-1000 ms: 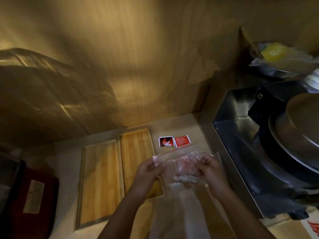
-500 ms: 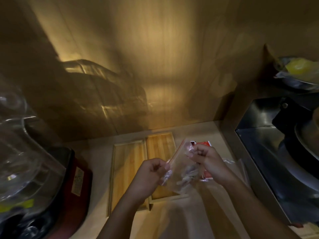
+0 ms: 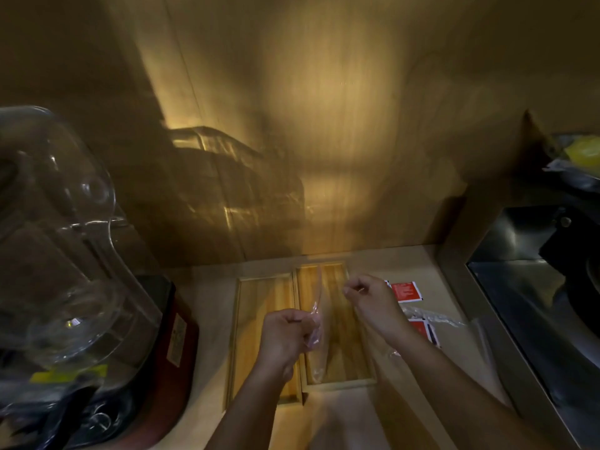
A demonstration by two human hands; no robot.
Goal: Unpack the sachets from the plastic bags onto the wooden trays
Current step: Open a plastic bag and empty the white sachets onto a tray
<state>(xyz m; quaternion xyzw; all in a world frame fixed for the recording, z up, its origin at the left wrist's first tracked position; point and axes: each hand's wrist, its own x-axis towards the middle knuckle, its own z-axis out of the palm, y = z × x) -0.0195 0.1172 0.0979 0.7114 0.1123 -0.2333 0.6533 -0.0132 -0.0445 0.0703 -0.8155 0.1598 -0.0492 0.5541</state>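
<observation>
Counter [image 3: 211,303], blender [image 3: 74,261] beside trays [image 3: 259,303], sachets [image 3: 406,291] right

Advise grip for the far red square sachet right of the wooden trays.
Pinch the far red square sachet by its right edge, coming from above and the right: it lies flat on the beige counter, so only a thin edge offers purchase, and the right hand crowds its left side.

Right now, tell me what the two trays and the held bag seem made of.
Trays: likely bamboo or striped wood, smooth matte finish, parallel grain bands visible. Bag: thin clear plastic film, see-through, crinkled with faint glints.
</observation>
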